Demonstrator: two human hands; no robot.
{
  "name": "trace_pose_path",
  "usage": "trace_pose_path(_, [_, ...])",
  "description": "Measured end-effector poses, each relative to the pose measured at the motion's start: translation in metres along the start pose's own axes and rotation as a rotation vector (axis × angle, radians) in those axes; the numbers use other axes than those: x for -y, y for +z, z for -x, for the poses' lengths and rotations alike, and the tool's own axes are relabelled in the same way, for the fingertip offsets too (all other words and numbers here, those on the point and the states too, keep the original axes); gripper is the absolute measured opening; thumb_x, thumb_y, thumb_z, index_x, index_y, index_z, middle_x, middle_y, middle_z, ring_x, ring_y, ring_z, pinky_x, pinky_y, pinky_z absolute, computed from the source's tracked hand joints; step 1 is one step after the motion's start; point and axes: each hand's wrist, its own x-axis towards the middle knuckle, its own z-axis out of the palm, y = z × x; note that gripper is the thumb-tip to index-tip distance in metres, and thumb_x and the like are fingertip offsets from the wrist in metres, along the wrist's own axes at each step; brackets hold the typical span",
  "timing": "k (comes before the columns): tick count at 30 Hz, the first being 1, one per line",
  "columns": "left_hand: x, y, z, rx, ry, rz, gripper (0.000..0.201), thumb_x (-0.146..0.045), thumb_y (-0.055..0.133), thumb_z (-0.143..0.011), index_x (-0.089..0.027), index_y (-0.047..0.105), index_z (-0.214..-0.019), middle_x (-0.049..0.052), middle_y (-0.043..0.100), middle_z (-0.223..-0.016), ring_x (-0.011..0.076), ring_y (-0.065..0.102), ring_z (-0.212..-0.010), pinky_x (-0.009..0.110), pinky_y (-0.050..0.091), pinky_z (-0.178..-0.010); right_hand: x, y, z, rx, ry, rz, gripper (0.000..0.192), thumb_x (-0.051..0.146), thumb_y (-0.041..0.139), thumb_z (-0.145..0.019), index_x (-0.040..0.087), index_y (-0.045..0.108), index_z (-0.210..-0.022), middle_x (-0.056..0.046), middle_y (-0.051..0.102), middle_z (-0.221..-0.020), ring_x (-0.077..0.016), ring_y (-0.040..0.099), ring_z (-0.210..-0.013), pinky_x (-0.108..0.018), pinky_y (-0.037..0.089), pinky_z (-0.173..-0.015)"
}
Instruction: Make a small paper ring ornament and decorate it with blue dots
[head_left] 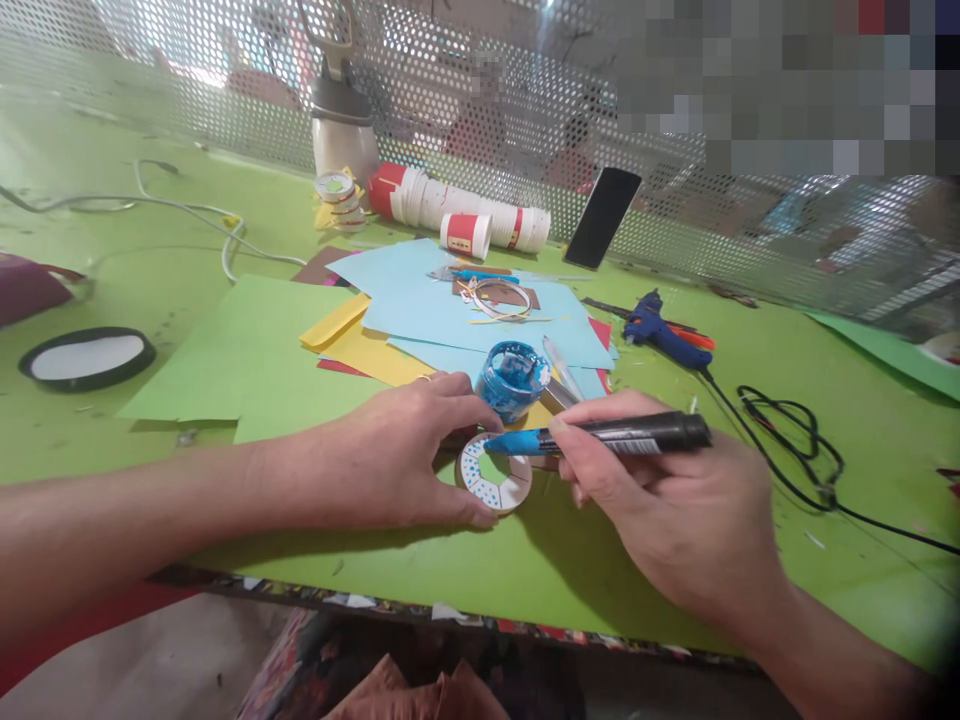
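My left hand (pixel 420 450) grips a small white ring (pixel 514 490) at its left side, thumb below and fingers above. Blue dots cover the ring's left and lower-left sections, the right sections are plain white, and green shows through its middle. Between the thumb and fingers of my right hand (pixel 667 500) is a black marker (pixel 630 433) with a blue front end. Its tip meets or hovers just over the ring's upper edge; I cannot tell which. Just behind the ring stands a small open jar (pixel 513 380) smeared with blue paint.
Light blue sheets (pixel 405 290) and green paper (pixel 247 350) lie behind my hands. A blue glue gun (pixel 664 335) with a black cord rests at right. Farther back are stacked paper cups (pixel 450 200), a phone (pixel 602 218) and a perforated metal screen (pixel 420 90). A tape roll (pixel 86 358) lies left.
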Motion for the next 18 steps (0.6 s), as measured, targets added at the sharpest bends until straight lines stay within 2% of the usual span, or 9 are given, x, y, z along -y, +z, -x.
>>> trace_pose_path(7, [0.0016,0.0008,-0.0015,0.003,0.007,0.008,0.046,-0.042,0.075,-0.071,-0.025,0.066,-0.113,0.003,0.055,-0.101,0.0208,0.056,-0.087,0.033,0.046,-0.076,0.0015,-0.0009,-0.0009,0.015,-0.008,0.033,0.014,0.026,0.07,-0.082,0.017,0.071,-0.072,0.004,0.062,-0.051,-0.0087,0.054,-0.04,-0.021,0.042,-0.04])
trace_pose_path(13, [0.0022,0.0016,-0.0011,-0.006,0.009,0.013,0.046,-0.042,0.076,-0.071,-0.025,0.066,-0.113,0.003,0.056,-0.102,0.0211,0.056,-0.088,0.033,0.046,-0.077,0.0019,-0.0019,0.0006,-0.005,-0.057,0.1,0.008,0.023,0.071,-0.08,0.017,0.072,-0.074,0.004,0.063,-0.054,-0.0071,0.052,-0.043,-0.021,0.041,-0.043])
trace_pose_path(18, [0.0028,0.0015,0.0,-0.007,0.026,0.022,0.044,-0.042,0.076,-0.071,-0.026,0.067,-0.111,0.002,0.056,-0.101,0.0199,0.057,-0.087,0.032,0.046,-0.075,-0.001,-0.0022,0.0016,0.012,-0.047,0.044,0.006,0.022,0.069,-0.082,0.021,0.07,-0.077,0.006,0.062,-0.053,-0.0075,0.055,-0.043,-0.021,0.045,-0.046])
